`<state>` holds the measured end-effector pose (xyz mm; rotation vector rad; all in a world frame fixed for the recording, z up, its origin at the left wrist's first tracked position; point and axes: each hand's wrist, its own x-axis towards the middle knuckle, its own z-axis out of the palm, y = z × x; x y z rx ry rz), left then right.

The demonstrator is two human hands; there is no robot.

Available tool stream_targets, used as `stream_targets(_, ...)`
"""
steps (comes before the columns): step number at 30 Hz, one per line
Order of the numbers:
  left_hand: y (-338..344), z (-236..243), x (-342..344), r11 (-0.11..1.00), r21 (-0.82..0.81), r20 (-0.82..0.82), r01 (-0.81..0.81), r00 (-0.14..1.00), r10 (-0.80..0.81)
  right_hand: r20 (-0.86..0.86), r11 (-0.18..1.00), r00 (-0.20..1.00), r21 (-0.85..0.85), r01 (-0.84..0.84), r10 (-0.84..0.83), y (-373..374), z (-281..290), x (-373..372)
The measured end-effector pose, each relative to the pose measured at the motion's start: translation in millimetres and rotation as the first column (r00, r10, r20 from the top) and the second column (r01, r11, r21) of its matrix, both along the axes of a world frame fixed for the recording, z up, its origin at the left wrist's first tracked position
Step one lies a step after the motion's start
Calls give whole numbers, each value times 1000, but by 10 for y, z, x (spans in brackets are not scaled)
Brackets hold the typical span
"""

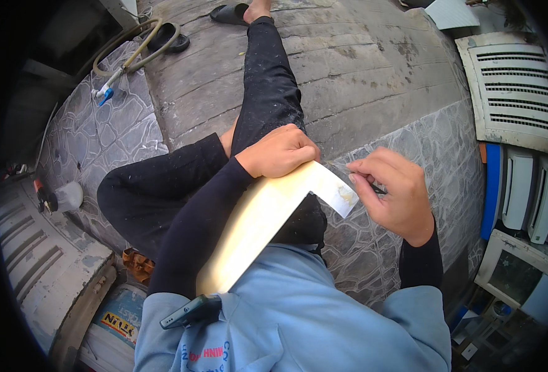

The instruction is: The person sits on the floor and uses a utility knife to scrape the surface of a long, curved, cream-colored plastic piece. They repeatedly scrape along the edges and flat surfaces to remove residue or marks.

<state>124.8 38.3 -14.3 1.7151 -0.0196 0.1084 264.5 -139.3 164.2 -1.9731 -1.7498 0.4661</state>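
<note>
A long cream plastic panel (258,226) lies slantwise across my lap, its near end against my shirt. At its far right end a short tab (342,195) sticks out past a square notch, with a yellowish-brown smear on its face. My left hand (283,152) is closed over the panel's far edge, thumb on top. Just right of the tab, my right hand (393,189) pinches a thin dark tool (378,188). Its tip points toward the tab's outer edge; whether it touches, I cannot tell.
Louvred white covers stand at the left (32,260) and upper right (512,90). A hose with a blue-handled tap (105,96) lies on the tiles at upper left. White appliance cases (519,186) line the right side. A phone (190,312) hangs at my chest.
</note>
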Motion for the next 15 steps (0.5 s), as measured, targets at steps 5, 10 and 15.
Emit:
stream_targets(5, -18, 2, -26, 995, 84, 48, -59, 997, 55, 81, 999, 997, -54, 3, 1, -14, -47, -215)
stream_targets(10, -29, -65, -37, 993, 98, 59, -67, 996, 62, 277, 999, 960, -26, -22, 29, -83, -161, -428)
stream_targets(15, -77, -61, -58, 990, 99, 81, -105, 992, 97, 248, 998, 968, -61, -21, 35, -169, -167, -542)
